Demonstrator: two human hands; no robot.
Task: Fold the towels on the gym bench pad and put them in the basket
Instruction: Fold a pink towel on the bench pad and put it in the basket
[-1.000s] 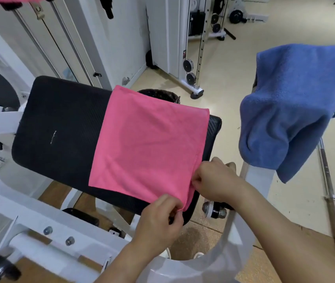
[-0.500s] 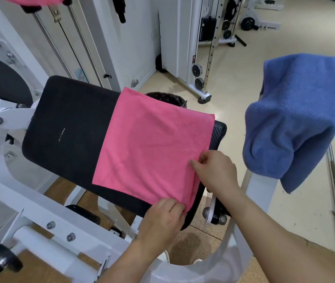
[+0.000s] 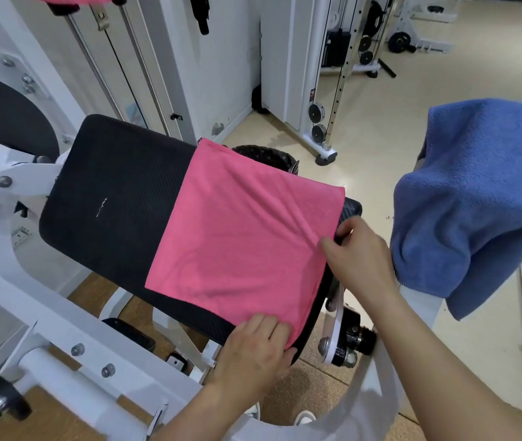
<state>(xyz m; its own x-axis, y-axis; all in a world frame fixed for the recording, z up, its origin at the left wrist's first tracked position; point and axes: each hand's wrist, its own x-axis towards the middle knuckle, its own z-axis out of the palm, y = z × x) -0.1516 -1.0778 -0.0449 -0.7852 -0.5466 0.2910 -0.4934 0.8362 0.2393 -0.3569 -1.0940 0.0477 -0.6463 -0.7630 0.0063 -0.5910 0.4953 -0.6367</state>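
The pink towel (image 3: 243, 237) lies over the right end of the bench pad (image 3: 110, 202); fingers of the left hand (image 3: 253, 348) grip its near corner, those of the right hand (image 3: 358, 259) pinch its right edge

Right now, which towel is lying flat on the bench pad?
The pink towel, spread flat on the black pad; the blue towel hangs bunched over a white frame.
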